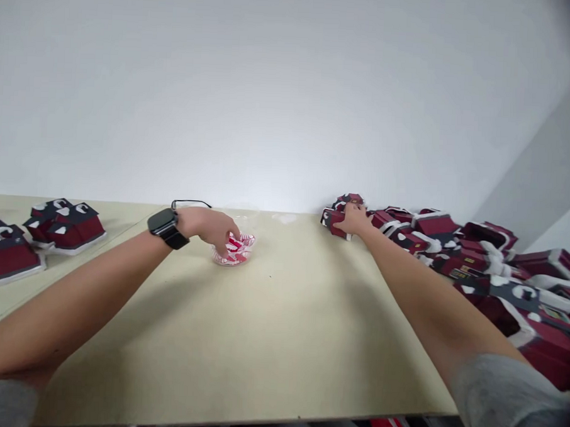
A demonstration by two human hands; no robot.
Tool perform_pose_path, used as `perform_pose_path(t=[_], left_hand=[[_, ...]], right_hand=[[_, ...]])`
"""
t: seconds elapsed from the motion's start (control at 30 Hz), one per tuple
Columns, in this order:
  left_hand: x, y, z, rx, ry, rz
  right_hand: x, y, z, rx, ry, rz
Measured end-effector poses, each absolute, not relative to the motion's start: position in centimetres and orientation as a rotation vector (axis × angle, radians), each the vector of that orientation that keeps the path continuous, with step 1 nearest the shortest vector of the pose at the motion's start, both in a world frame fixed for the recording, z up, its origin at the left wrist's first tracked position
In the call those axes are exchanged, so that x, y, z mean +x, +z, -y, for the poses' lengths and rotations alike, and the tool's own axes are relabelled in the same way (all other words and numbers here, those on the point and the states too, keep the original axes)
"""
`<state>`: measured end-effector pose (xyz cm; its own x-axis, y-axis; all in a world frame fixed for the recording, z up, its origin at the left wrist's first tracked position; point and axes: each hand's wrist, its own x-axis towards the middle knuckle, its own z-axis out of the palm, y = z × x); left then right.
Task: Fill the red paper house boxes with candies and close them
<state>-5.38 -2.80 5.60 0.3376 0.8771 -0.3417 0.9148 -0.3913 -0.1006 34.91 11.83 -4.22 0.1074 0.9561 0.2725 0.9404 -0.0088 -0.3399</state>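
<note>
My left hand [213, 228], with a dark watch on its wrist, reaches down into a small clear tub of red-and-white striped pieces [238, 252]. Its fingers are bent together among the pieces; whether one is pinched there is hidden. Farther right, near the wall, my right hand [355, 220] has its thumb and fingers closed round a small dark-red model house [332, 220] with a dark roof and white snow-like trim. Another part of a red house shows just behind that hand.
Many similar red houses [435, 226] lie heaped along the right side, some with open hollow undersides. Several upright ones [74, 226] stand at the left. Eyeglasses [191, 202] lie by the wall. The pale tabletop [260, 338] ends at a front edge below.
</note>
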Motion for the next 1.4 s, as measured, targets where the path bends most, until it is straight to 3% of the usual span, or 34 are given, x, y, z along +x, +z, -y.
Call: perform_pose_path(t=[0.23,0.37,0.67,0.8,0.97,1.23,1.4], left_hand=[[-5.9,4.6,1.6,2.422,-0.488,-1.558],[-6.4,4.0,1.2,2.413,-0.402,-1.544],[-6.5,3.2,0.7,2.476,-0.295,-1.491],[-6.4,3.9,1.3,2.538,-0.247,-1.507],[-5.9,4.4,2.2,2.623,-0.177,-1.61],[-3.9,2.8,2.4,2.759,0.118,-1.391],[-2.3,2.0,2.4,2.845,0.332,-1.238]], right_hand=[[34.3,-2.0,-12.3,-1.964,0.36,1.817],[32.3,-2.0,-9.1,-1.603,0.661,1.832],[29.3,-6.8,1.0,-0.893,1.55,1.823],[29.9,-7.0,1.3,-0.949,1.497,1.902],[29.1,-6.5,2.2,-1.142,1.194,1.699],[24.8,-7.7,4.2,-1.208,1.118,1.588],[25.0,-7.2,3.9,-1.093,1.266,1.572]])
